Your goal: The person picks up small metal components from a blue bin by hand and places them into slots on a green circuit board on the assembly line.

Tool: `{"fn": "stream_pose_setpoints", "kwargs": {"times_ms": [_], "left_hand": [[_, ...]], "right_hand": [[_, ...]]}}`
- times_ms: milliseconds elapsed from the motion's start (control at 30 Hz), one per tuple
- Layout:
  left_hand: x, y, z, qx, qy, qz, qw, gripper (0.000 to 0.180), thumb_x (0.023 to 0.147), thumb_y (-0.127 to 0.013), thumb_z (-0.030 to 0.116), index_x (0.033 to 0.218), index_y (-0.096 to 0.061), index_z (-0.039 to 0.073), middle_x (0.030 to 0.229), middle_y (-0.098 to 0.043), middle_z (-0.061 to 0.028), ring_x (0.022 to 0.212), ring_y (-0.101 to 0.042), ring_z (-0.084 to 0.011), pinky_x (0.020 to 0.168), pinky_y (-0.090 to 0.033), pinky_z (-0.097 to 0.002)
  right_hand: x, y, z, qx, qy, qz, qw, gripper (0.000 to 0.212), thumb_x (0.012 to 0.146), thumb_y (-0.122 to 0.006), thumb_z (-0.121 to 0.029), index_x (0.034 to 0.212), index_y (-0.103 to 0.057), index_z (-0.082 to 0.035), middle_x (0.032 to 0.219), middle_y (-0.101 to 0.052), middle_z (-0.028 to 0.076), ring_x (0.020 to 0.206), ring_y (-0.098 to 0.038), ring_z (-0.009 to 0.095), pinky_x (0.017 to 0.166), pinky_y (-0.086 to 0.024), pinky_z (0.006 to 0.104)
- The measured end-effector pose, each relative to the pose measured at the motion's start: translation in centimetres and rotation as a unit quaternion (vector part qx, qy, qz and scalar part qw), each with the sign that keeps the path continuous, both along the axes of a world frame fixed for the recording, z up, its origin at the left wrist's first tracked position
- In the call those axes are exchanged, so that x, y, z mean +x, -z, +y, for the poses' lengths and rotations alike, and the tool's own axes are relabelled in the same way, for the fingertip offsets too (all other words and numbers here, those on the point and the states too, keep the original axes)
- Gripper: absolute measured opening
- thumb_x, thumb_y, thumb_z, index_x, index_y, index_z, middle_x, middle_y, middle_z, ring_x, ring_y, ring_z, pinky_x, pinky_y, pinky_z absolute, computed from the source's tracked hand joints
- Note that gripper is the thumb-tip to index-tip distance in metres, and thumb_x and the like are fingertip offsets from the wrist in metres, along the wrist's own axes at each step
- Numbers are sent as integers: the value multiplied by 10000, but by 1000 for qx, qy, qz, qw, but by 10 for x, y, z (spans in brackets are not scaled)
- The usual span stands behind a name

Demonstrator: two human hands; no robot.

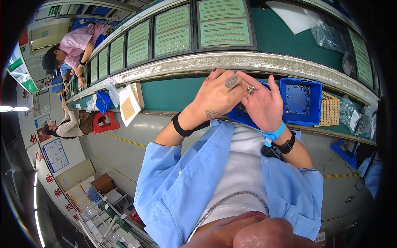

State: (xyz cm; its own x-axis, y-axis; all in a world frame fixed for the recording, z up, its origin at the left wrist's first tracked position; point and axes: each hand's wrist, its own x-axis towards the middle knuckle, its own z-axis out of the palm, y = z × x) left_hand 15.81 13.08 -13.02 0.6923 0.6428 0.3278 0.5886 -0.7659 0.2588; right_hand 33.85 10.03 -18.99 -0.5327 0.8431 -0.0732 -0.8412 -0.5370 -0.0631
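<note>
Several small metal parts (pixel 251 89) lie in the cupped palm of my right hand (pixel 265 108), which is turned up, its thumb pointing away. My left hand (pixel 219 94), back side up, reaches across to that palm with bent fingers. Its fingertips meet near the metal parts; what they pinch is hidden. Beneath both hands is a blue bin (pixel 239 117), mostly covered by them. Right beside it stands another blue bin (pixel 320 103) with small dark metal parts scattered on its bottom. A blue strap (pixel 276 132) circles my right wrist.
Beyond a worn metal rail (pixel 182 66) runs a row of green panels (pixel 225 33) in black frames. A perforated tan board (pixel 329 109) and plastic bags (pixel 350 113) lie at the right. Another blue bin (pixel 103 102) stands left. Co-workers (pixel 76 45) are at the far left.
</note>
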Motion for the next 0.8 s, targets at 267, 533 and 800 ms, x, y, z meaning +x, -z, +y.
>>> {"fn": "stream_pose_setpoints", "kwargs": {"times_ms": [267,533,800], "left_hand": [[-9,-8,1,10,-27,-21,999,215,785,-800,108,989,-735,131,981,-643,-8,937,-623,-228,835,-485,-385],[-16,-21,-4,-17,-47,-26,998,203,805,-808,112,992,-731,126,959,-613,-21,936,-610,-248,832,-477,-401],[-11,-18,-2,-45,-24,-68,996,188,817,-802,80,987,-725,106,955,-627,-48,929,-608,-277,828,-478,-405]], "right_hand": [[-12,-6,-8,16,14,-236,971,428,1136,-435,-303,1342,-591,37,1220,-675,124,1108,-655,197,994,-526,358],[-13,-15,-13,6,-36,-250,968,192,1116,-532,-207,1008,-598,-63,793,-472,-25,638,-420,65,568,-376,236],[-8,-9,-18,8,-10,-240,971,220,1125,-516,-229,1024,-606,-56,771,-448,-35,622,-387,44,545,-340,212]]}}
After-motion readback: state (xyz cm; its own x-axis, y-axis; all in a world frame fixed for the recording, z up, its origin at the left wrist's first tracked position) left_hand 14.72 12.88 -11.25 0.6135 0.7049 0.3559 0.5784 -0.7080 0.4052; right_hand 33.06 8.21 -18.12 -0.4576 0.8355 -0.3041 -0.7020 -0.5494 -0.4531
